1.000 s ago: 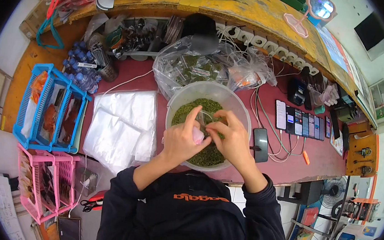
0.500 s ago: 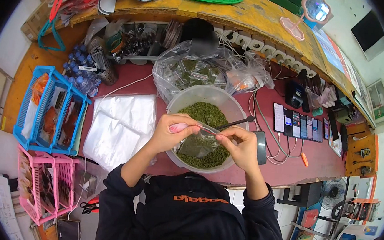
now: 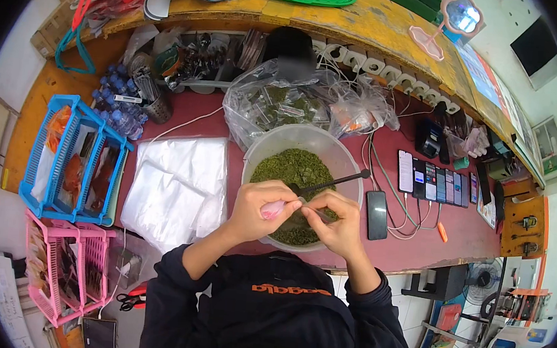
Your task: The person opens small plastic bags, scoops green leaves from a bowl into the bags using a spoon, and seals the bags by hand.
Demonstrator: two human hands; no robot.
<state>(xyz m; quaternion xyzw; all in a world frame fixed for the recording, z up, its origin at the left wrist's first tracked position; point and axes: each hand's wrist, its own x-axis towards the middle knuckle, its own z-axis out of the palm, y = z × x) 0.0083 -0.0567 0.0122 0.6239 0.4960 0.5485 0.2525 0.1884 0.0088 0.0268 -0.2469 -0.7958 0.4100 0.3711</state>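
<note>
My left hand (image 3: 262,207) and my right hand (image 3: 336,224) meet close together over the near part of a round whitish plastic tub (image 3: 354,159). Their fingertips pinch the top edge of a small clear plastic bag (image 3: 313,211); most of it is hidden by the fingers. A pink-and-white thing (image 3: 272,209) is tucked in my left palm, too covered to identify. Chopped dried green leaves (image 3: 292,165) fill the tub's bottom. A black-handled utensil (image 3: 334,182) leans in them with its handle over the right rim.
Left of the tub lies a stack of clear plastic bags (image 3: 175,185), beside blue baskets (image 3: 88,157) and a pink basket (image 3: 62,261). Behind it sits a big clear bag of filled packets (image 3: 278,104). Rightward are a phone (image 3: 375,215), a row of phones (image 3: 433,181) and cables.
My hands have come closer together and slightly lower. The bag, spread between them with green leaves showing inside, is now mostly hidden behind the fingers.
</note>
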